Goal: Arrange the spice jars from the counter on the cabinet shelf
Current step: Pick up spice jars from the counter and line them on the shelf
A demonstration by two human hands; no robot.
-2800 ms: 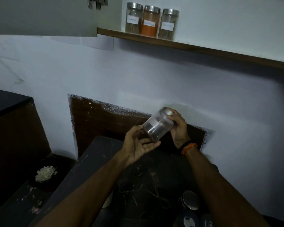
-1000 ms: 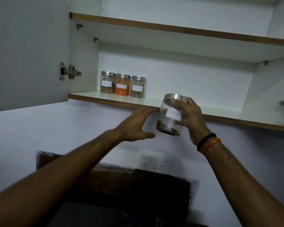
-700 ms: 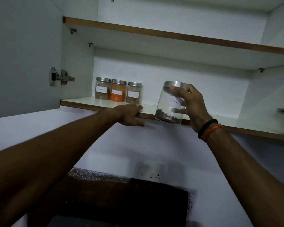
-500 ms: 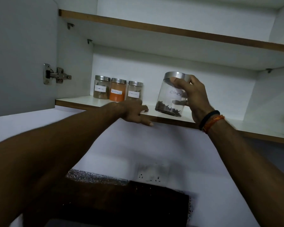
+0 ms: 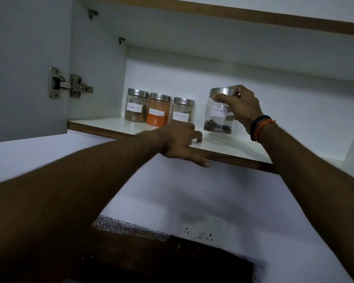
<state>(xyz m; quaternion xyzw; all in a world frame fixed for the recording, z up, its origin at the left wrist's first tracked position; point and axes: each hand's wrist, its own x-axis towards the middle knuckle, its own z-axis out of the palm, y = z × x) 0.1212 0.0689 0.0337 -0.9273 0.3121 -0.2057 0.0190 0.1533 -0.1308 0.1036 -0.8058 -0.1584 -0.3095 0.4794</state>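
Observation:
A clear jar labelled "Cloves", with a metal lid and dark cloves at its bottom, stands upright over the lower cabinet shelf. My right hand grips it at the lid and upper side. Three other labelled jars stand in a row to its left: a brown one, an orange powder one and a pale one. My left hand rests on the shelf's front edge, fingers over the board, between the row and the cloves jar.
The cabinet door hangs open at the left on a metal hinge. An upper shelf runs overhead. A wall socket and a dark backsplash lie below.
My right hand has carried the cloves jar up from the counter and further in over the shelf, lowering it toward the board. My left hand has let go of the jar and settled on the shelf edge.

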